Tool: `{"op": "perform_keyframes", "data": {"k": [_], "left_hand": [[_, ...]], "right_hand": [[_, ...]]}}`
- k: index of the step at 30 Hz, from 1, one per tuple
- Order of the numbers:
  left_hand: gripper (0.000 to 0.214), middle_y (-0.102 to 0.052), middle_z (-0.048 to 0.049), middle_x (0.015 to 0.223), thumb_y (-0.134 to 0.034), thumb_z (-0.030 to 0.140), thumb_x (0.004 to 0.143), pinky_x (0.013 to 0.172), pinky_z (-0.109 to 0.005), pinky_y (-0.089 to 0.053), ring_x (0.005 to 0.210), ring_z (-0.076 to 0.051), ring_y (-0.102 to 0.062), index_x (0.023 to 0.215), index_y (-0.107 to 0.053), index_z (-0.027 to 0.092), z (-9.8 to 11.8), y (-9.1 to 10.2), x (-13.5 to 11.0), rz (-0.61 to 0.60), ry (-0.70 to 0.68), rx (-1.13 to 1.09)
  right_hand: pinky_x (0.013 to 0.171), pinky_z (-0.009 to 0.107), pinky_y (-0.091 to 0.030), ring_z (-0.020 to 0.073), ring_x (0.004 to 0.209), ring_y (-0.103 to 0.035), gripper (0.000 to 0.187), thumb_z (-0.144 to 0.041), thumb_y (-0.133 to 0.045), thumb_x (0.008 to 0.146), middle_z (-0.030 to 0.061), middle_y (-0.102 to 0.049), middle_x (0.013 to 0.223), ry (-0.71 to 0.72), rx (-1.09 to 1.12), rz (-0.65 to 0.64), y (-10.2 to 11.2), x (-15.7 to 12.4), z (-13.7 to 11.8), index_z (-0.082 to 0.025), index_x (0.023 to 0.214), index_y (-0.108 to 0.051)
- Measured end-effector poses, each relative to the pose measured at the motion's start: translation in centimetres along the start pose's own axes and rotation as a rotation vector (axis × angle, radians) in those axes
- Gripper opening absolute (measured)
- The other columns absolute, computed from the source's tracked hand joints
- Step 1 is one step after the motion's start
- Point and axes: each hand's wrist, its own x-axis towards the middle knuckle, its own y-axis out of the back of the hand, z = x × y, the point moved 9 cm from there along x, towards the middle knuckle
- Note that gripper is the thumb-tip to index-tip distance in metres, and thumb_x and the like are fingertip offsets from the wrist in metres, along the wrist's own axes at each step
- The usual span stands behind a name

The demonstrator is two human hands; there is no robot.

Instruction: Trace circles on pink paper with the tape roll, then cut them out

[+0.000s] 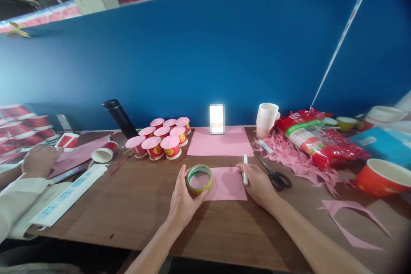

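Note:
My left hand (184,199) grips a roll of tape (208,186) by its left and lower rim. The roll lies over the left part of a pink paper sheet (241,195), and a round outline is drawn on the sheet to its right. In my right hand (258,182) a white marker (245,171) points upward, held at the sheet's right edge. Scissors (280,180) with black handles lie just right of that hand. Behind the sheet rests a larger stack of pink paper (218,145).
Red paper cups (154,150) topped with pink discs stand left of the stack. White cups (266,115), pink scraps (289,158), a red bag (321,141) and an orange cup (383,180) are on the right. At left are a power strip (70,197), a black flask (120,117) and another person's hand (41,160).

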Motion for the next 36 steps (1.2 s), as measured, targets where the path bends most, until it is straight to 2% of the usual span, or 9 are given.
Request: {"op": "perform_keyframes", "data": {"k": [9,13,16,19,22,25,29,36], "left_hand": [[0.087,-0.040,-0.0185,0.131,-0.062,0.033,0.070,0.097,-0.045,-0.036,0.122,-0.028,-0.038,0.138,-0.009,0.015,0.3,-0.1,-0.3,-0.005,-0.026,0.035],[0.097,-0.035,-0.0189,0.135,-0.066,0.037,0.066,0.097,-0.048,-0.035,0.124,-0.031,-0.034,0.138,-0.005,0.016,0.7,0.9,-0.7,0.011,-0.055,0.077],[0.082,-0.034,-0.0190,0.136,-0.060,0.037,0.072,0.095,-0.051,-0.035,0.124,-0.032,-0.033,0.137,-0.014,0.016,1.2,2.8,-1.9,0.048,-0.098,0.168],[0.053,-0.049,-0.0155,0.121,-0.049,0.034,0.081,0.091,-0.049,-0.039,0.113,-0.028,-0.045,0.128,-0.031,0.017,1.5,4.2,-3.8,0.015,-0.116,0.237],[0.032,-0.056,-0.0105,0.110,-0.045,0.033,0.084,0.091,-0.047,-0.040,0.103,-0.025,-0.051,0.114,-0.047,0.021,1.9,3.9,-5.8,-0.125,-0.158,0.295],[0.034,-0.055,-0.0092,0.115,-0.045,0.034,0.084,0.096,-0.048,-0.035,0.107,-0.024,-0.049,0.115,-0.048,0.021,2.6,3.0,-6.9,-0.218,-0.234,0.340],[0.043,-0.053,-0.0085,0.122,-0.046,0.036,0.083,0.099,-0.048,-0.034,0.112,-0.025,-0.046,0.123,-0.045,0.020,2.7,2.2,-6.7,-0.264,-0.244,0.383],[0.048,-0.050,-0.0068,0.127,-0.044,0.040,0.084,0.100,-0.046,-0.034,0.114,-0.024,-0.044,0.128,-0.040,0.022,2.1,1.8,-6.8,-0.275,-0.229,0.442]], "right_hand": [[0.076,0.031,-0.045,0.0222,0.088,-0.056,0.040,-0.005,-0.044,0.072,0.0069,-0.065,0.091,0.001,0.017,-0.004,0.0,0.0,-0.1,-0.019,0.108,-0.053],[0.078,0.032,-0.045,0.0223,0.092,-0.055,0.048,-0.003,-0.044,0.065,0.0064,-0.065,0.095,-0.008,0.036,-0.015,0.0,-0.1,0.1,-0.020,0.110,-0.052],[0.079,0.032,-0.045,0.0224,0.094,-0.055,0.052,-0.003,-0.043,0.064,0.0068,-0.064,0.097,-0.006,0.049,-0.029,-0.1,-0.2,0.3,-0.020,0.113,-0.052],[0.080,0.033,-0.045,0.0225,0.094,-0.056,0.055,-0.004,-0.044,0.062,0.0067,-0.064,0.097,0.003,0.061,-0.024,-0.2,-0.2,0.4,-0.020,0.114,-0.051],[0.081,0.034,-0.045,0.0229,0.094,-0.055,0.052,-0.005,-0.044,0.064,0.0076,-0.063,0.098,0.028,0.061,-0.006,-0.2,-0.3,0.3,-0.019,0.114,-0.050],[0.081,0.035,-0.046,0.0229,0.094,-0.056,0.047,-0.006,-0.043,0.067,0.0082,-0.063,0.098,0.035,0.046,-0.002,-0.3,-0.4,0.2,-0.019,0.112,-0.050],[0.081,0.035,-0.047,0.0225,0.094,-0.057,0.047,-0.006,-0.043,0.067,0.0069,-0.064,0.097,0.045,0.042,0.008,-0.1,-0.4,0.1,-0.021,0.111,-0.051],[0.081,0.036,-0.047,0.0230,0.094,-0.056,0.047,-0.006,-0.042,0.066,0.0074,-0.065,0.096,0.052,0.046,0.013,0.0,-0.5,-0.2,-0.020,0.110,-0.051]]}}
